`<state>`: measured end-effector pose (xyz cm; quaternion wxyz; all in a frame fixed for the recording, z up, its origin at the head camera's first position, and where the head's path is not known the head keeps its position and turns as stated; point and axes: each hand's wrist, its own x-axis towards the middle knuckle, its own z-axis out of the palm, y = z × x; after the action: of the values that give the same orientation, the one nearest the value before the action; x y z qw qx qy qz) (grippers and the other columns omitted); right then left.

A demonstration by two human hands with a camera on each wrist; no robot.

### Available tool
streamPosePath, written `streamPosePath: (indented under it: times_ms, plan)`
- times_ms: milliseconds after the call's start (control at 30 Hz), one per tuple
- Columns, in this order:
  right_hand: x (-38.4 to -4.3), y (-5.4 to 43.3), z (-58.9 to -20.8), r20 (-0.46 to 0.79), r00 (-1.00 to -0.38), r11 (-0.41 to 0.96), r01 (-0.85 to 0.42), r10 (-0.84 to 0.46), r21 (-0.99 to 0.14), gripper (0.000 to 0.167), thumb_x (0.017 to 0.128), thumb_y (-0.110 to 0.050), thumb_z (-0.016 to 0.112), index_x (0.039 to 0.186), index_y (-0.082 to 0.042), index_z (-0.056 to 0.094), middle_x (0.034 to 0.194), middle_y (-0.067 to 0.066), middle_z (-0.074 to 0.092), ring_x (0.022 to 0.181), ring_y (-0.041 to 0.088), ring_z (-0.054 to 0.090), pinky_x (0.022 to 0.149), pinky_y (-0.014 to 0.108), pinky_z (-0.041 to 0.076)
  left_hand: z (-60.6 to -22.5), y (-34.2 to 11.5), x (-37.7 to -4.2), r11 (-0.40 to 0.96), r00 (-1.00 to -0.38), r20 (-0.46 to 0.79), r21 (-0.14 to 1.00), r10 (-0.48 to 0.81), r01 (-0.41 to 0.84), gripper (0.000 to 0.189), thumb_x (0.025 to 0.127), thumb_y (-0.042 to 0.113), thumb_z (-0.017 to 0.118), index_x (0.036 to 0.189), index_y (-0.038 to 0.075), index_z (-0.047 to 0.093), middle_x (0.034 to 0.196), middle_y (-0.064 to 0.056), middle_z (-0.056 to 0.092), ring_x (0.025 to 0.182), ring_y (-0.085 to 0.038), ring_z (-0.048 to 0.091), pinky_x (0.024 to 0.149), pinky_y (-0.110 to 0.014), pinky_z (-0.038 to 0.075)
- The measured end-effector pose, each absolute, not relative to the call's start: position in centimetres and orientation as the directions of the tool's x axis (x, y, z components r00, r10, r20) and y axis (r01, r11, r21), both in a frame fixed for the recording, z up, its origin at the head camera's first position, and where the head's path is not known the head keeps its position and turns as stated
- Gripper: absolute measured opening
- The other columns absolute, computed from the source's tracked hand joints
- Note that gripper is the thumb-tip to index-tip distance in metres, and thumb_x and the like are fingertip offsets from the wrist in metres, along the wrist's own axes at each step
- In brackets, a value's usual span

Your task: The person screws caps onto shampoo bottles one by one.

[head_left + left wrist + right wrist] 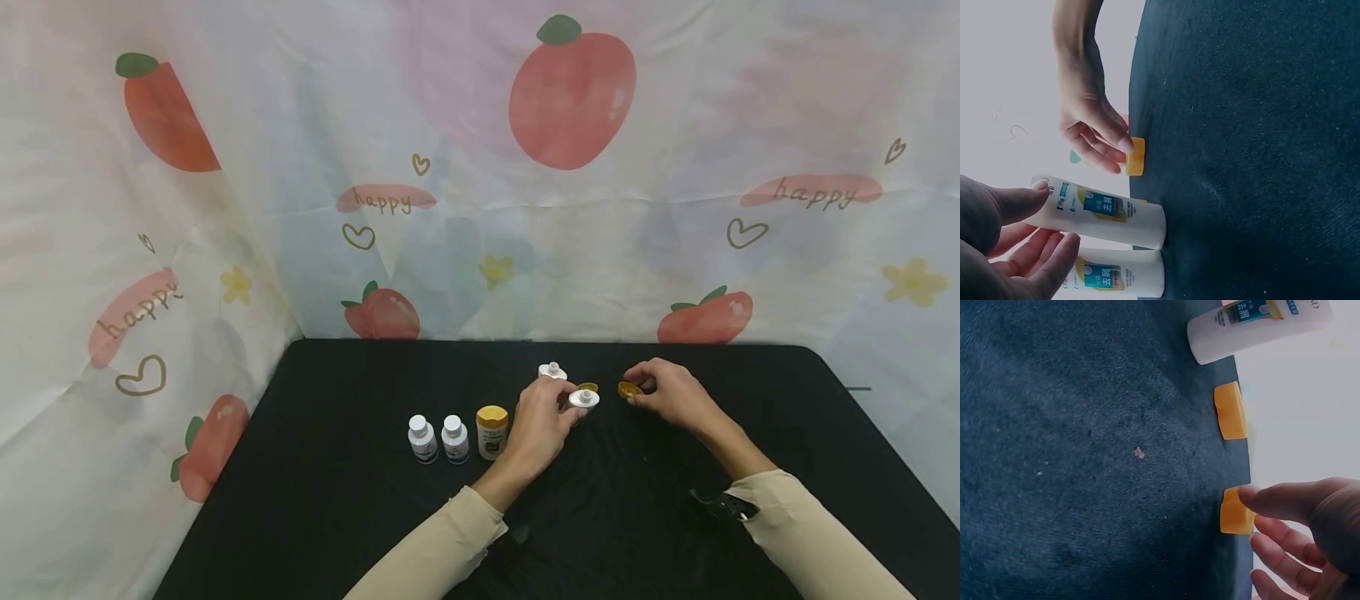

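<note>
My left hand (542, 414) holds a white shampoo bottle (1107, 215) between thumb and fingers; its neck is uncapped and it leans a little. Right beside it stands a second uncapped shampoo bottle (1124, 273), partly hidden by the hand in the head view. My right hand (670, 393) pinches a yellow cap (1235, 512) at the table surface, thumb on the near side. Another yellow cap (1230, 411) lies on the table between that hand and the held bottle.
Left of the left hand, a white bottle with a yellow cap (492, 433) stands beside two small white bottles, one nearer (454, 440) and one farther left (422, 440). All are on a black table (337, 517). A patterned curtain (465, 108) hangs behind it.
</note>
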<state>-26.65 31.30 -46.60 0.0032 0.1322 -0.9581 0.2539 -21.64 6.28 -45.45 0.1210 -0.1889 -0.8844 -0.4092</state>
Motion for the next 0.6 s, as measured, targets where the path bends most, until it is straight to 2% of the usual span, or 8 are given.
streamPosePath:
  times_ms: [200, 367, 600]
  plan:
    - [-26.85, 31.57, -47.01, 0.063, -0.972, 0.847, -0.228, -0.226, -0.481, 0.034, 0.084, -0.019, 0.084, 0.111, -0.002, 0.073, 0.100, 0.010, 0.071, 0.090, 0.026, 0.066, 0.073, 0.044, 0.053, -45.63, 6.25, -21.58, 0.590, -0.909, 0.345, 0.692, 0.235, 0.415, 0.022, 0.085, 0.015, 0.084, 0.104, 0.010, 0.074, 0.099, 0.000, 0.070, 0.091, -0.014, 0.066, 0.081, -0.023, 0.054]
    - [-26.96, 31.65, -47.42, 0.047, -0.976, 0.854, -0.210, -0.214, -0.477, 0.034, 0.085, -0.022, 0.083, 0.111, -0.003, 0.074, 0.093, 0.005, 0.072, 0.085, 0.020, 0.066, 0.069, 0.039, 0.052, -45.56, 6.37, -21.50, 0.580, -0.932, 0.282, 0.730, 0.226, 0.361, 0.024, 0.088, 0.016, 0.082, 0.108, 0.012, 0.071, 0.103, 0.002, 0.071, 0.092, -0.009, 0.065, 0.083, -0.024, 0.054]
    - [-26.89, 31.73, -47.53, 0.057, -0.976, 0.850, -0.212, -0.211, -0.482, 0.030, 0.086, -0.021, 0.081, 0.109, -0.003, 0.074, 0.094, 0.006, 0.072, 0.086, 0.021, 0.067, 0.069, 0.040, 0.053, -46.05, 6.47, -21.39, 0.580, -0.929, 0.296, 0.726, 0.223, 0.370, 0.028, 0.086, 0.015, 0.083, 0.112, 0.010, 0.073, 0.108, 0.000, 0.071, 0.098, -0.008, 0.064, 0.087, -0.025, 0.054]
